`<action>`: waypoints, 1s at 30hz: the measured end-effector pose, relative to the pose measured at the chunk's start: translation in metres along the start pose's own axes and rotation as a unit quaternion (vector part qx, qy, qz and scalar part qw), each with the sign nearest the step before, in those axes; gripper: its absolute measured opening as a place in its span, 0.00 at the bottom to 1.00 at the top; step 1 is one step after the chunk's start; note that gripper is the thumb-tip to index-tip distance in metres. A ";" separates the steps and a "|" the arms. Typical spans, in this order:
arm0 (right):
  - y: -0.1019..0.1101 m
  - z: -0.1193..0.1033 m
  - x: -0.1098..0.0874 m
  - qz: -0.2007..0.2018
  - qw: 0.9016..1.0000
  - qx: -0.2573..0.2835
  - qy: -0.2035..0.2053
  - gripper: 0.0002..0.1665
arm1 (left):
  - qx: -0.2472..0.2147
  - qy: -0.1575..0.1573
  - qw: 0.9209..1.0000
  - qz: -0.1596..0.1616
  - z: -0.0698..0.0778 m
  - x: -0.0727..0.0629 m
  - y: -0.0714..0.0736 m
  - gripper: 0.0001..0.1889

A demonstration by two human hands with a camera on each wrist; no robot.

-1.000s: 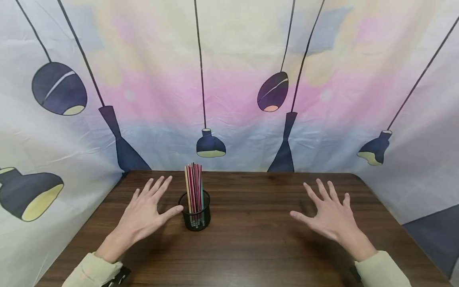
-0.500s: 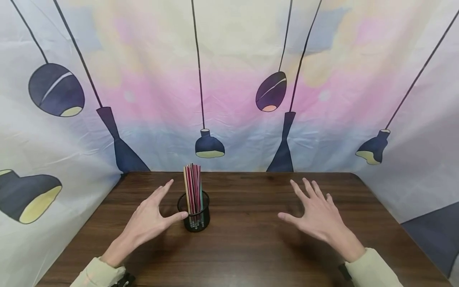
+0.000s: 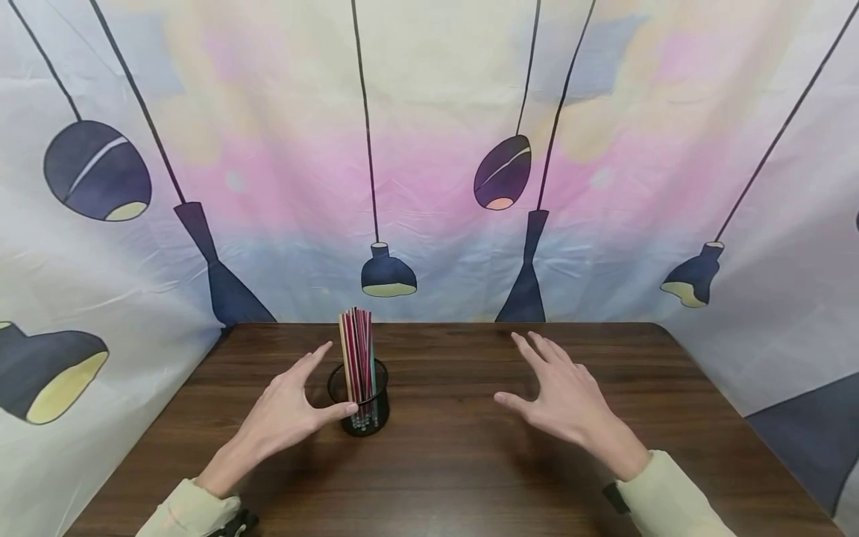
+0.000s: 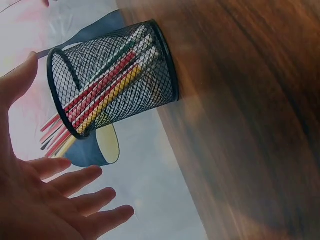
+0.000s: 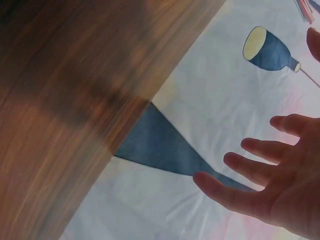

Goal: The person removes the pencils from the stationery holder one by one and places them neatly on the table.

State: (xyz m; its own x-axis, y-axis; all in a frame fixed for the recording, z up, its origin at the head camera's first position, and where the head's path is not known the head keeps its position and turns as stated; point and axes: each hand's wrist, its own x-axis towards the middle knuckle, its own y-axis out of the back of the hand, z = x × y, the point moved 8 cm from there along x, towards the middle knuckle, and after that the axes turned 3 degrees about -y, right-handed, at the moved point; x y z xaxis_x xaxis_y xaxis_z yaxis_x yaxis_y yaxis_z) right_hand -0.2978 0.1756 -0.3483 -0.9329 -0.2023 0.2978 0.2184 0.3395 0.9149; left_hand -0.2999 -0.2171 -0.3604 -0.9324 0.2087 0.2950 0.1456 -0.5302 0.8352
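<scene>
A black mesh pen cup stands upright on the left half of the table, with a bundle of thin sticks in red, pink, yellow, black and teal rising out of it. Just left of the cup is my left hand, fingers spread and thumb overlapping the cup's rim in the head view. The left wrist view shows the mesh cup apart from the fingers of that hand. My right hand hovers over the table's right half, fingers extended, holding nothing.
The dark wooden table runs back to a hanging cloth printed with pendant lamps, which also encloses both sides. Light sleeves and dark wrist straps show at both wrists.
My right hand has moved left, toward the middle of the table. The left hand has shifted slightly right and turned, its thumb now overlapping the cup's rim. The cup stays in place.
</scene>
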 end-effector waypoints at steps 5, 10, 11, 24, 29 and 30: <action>-0.002 -0.013 0.003 0.006 1.000 0.017 0.018 0.56 | -0.016 -0.004 1.000 0.004 -0.001 0.001 -0.006 0.58; -0.006 -0.027 0.010 0.009 0.998 0.042 0.040 0.53 | -0.044 -0.008 0.999 0.003 -0.002 0.003 -0.011 0.56; -0.007 -0.030 0.012 0.006 0.998 0.048 0.043 0.52 | -0.049 -0.009 0.999 0.002 -0.002 0.004 -0.012 0.55; -0.026 -0.063 0.030 -0.040 0.992 0.111 0.046 0.46 | -0.090 -0.007 0.996 -0.021 -0.004 0.007 -0.024 0.53; -0.034 -0.072 0.038 -0.051 0.989 0.128 0.054 0.44 | -0.107 -0.003 0.994 -0.028 -0.006 0.008 -0.027 0.52; -0.036 -0.074 0.039 -0.053 0.989 0.128 0.057 0.44 | -0.113 -0.002 0.993 -0.030 -0.006 0.008 -0.027 0.52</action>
State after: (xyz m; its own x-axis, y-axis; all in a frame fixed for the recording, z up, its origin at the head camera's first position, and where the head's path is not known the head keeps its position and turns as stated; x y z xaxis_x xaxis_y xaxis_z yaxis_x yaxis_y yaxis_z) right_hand -0.3211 0.0874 -0.3492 -0.9052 -0.3461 0.2466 0.0283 0.5299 0.8476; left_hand -0.3131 -0.2064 -0.3838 -0.9359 0.2486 0.2497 0.0113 -0.6871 0.7265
